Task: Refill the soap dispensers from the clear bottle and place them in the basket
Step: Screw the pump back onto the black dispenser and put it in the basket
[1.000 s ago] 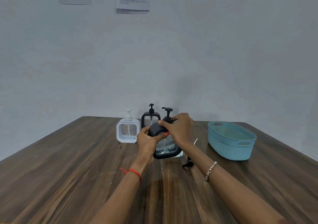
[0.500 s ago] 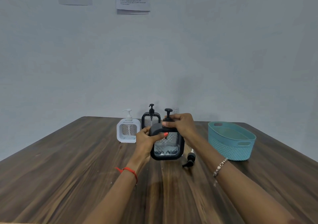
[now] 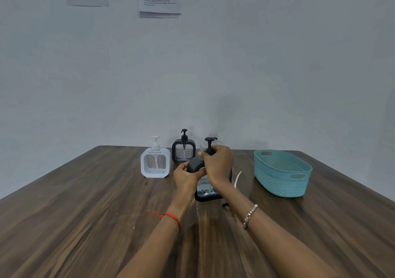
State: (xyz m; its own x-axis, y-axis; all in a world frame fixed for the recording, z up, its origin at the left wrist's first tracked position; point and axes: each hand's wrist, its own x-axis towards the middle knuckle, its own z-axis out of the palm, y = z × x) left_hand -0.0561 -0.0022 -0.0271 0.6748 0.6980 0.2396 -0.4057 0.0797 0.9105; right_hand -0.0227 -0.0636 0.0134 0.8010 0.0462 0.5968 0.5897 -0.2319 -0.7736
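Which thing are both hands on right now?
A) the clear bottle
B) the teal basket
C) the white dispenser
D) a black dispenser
D: the left hand grips the top corner of the nearer black dispenser, and the right hand grips the pump on top of it.

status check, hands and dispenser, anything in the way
Left hand grips black dispenser at top corner. Right hand curled round its pump. Basket holds no dispenser yet. Loose pump lies between dispenser and basket.
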